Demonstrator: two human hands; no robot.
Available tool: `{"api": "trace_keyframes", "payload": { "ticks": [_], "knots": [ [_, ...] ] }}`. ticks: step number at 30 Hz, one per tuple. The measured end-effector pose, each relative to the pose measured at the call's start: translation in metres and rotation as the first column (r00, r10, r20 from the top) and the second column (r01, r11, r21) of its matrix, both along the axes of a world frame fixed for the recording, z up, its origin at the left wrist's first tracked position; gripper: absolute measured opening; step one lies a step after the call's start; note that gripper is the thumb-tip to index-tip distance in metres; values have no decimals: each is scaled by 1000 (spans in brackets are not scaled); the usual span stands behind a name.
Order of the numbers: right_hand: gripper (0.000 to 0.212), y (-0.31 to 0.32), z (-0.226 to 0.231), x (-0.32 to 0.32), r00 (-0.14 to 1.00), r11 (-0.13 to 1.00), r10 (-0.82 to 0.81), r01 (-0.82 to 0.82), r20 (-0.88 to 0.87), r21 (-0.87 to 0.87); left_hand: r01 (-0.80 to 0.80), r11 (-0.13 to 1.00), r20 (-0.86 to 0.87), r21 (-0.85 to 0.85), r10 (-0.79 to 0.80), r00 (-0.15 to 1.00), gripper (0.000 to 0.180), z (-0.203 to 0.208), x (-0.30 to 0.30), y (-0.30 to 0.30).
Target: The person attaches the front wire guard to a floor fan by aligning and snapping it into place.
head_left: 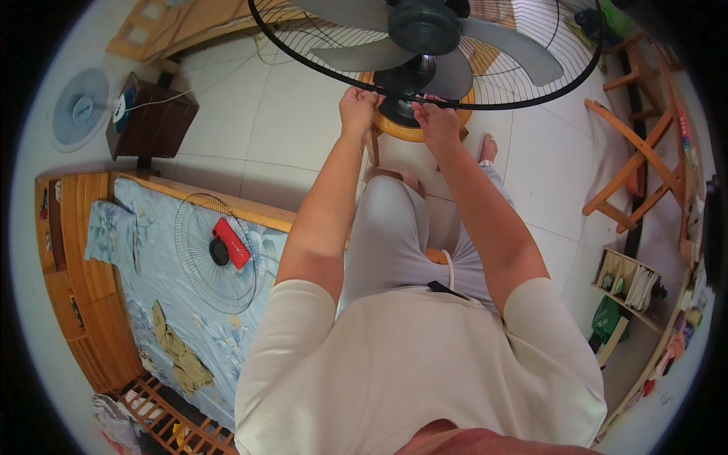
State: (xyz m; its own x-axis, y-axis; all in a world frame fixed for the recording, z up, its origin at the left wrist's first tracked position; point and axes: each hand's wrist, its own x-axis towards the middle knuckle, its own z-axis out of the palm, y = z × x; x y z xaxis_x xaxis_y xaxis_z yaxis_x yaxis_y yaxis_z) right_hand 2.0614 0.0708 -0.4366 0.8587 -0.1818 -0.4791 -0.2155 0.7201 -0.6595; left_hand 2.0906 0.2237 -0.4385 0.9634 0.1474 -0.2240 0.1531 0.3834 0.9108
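From here, the left hand (359,112) and right hand (440,127) both seem to have fingers clamped on the black fan-guard rim (493,106).

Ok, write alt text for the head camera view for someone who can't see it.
A person's left hand and right hand touch the black rim of a grey-bladed fan; at left, a round wire guard lies on a bed.
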Motion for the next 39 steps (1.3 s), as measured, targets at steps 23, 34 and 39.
{"api": "trace_keyframes", "payload": {
  "ticks": [23,34,39],
  "knots": [
    [10,7,-1,2,999,1000,-7,7,-45,6,-437,829,405,349,287,868,19,7,38,52],
    [11,6,-2,-3,998,999,30,-32,-56,-29,-550,704,654,449,160,739,23,116,63,89],
    [10,8,3,-8,998,998,30,-33,-47,-54,-601,564,700,566,57,712,21,143,74,105]
  ]
}}
